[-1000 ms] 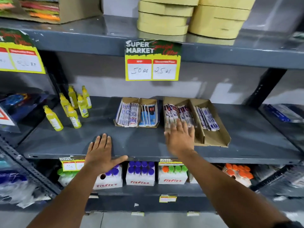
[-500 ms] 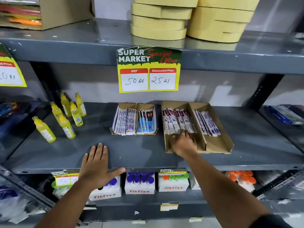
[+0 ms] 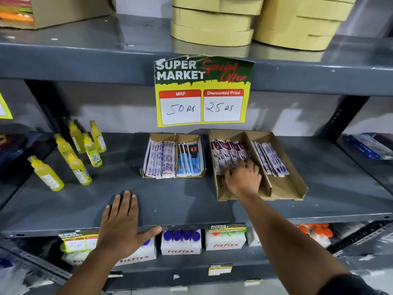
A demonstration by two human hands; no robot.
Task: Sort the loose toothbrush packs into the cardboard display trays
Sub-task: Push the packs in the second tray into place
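Two cardboard display trays stand on the grey middle shelf. The left tray (image 3: pixel 146 174) holds white-and-purple packs (image 3: pixel 159 159) in one half and blue packs (image 3: pixel 190 160) in the other. The larger right tray (image 3: pixel 297 184) holds red-and-purple toothbrush packs (image 3: pixel 227 151) in its left half and purple packs (image 3: pixel 270 158) in its right half. My right hand (image 3: pixel 243 176) is inside the left half of the right tray, fingers curled on the near ends of the packs. My left hand (image 3: pixel 122 222) lies flat, fingers spread, on the shelf's front edge.
Several yellow bottles (image 3: pixel 77 154) stand on the shelf at the left. A price sign (image 3: pixel 203 92) hangs from the shelf above, which carries stacked yellow round boxes (image 3: pixel 214 20). White "fitfizz" boxes (image 3: pixel 180 243) sit on the shelf below.
My right hand has moved forward into the right tray and its fingers have curled onto the packs. The view has moved closer to the shelf. My left hand stays flat on the shelf edge.
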